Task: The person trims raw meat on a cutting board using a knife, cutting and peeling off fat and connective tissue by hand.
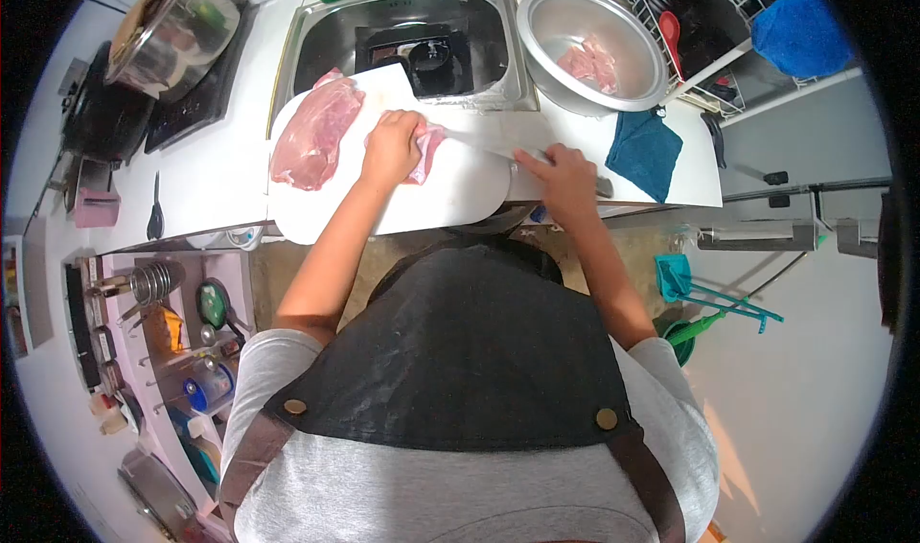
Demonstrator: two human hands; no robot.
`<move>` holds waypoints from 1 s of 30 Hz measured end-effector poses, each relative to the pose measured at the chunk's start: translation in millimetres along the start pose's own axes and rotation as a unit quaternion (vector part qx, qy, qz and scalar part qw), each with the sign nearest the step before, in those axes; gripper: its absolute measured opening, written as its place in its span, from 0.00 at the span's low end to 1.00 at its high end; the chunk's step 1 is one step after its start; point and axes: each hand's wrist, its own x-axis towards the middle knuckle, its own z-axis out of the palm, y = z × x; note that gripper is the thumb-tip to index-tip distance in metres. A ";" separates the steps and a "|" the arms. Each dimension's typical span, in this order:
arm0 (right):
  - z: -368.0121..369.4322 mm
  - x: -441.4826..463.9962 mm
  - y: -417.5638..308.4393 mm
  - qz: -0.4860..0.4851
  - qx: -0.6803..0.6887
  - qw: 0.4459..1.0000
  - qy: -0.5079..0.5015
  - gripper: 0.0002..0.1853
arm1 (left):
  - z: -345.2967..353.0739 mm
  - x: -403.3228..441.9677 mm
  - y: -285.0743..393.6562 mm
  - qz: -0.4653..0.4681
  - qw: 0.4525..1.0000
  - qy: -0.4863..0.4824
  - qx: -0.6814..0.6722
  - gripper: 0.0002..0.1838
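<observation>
A white cutting board (460, 184) lies at the counter's front edge. On its left side rests a large piece of raw meat (319, 133). My left hand (394, 146) is closed on a smaller piece of meat (427, 153) near the middle of the board, its fingertips curled on top. To the right, my right hand (561, 179) grips the handle of a knife (479, 142). The blade points left, with its tip end at the smaller piece. Part of that piece is hidden behind my left hand.
Behind the board is a steel sink (316, 59) with a black tray inside. A metal bowl (543, 78) holding cut meat stands at the back right, beside a dark blue cloth (645, 155). A dish rack, a stove and a clear pot flank the counter.
</observation>
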 end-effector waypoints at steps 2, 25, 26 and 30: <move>-14.4 -4.3 6.7 0.023 0.018 0.999 -0.019 0.27 | -3.3 5.9 1.4 -0.057 0.997 -0.018 -0.041 0.03; -24.1 10.6 -54.7 0.184 0.548 0.769 -0.272 0.29 | -67.3 -31.6 -24.2 0.074 0.994 -0.072 -0.048 0.12; -25.5 7.0 -57.0 0.197 0.580 0.744 -0.266 0.29 | -70.8 -34.9 -24.3 0.064 0.996 -0.052 -0.009 0.12; -19.3 2.3 -60.4 0.169 0.609 0.740 -0.231 0.30 | -69.4 -38.2 15.6 0.002 0.999 0.034 -0.008 0.07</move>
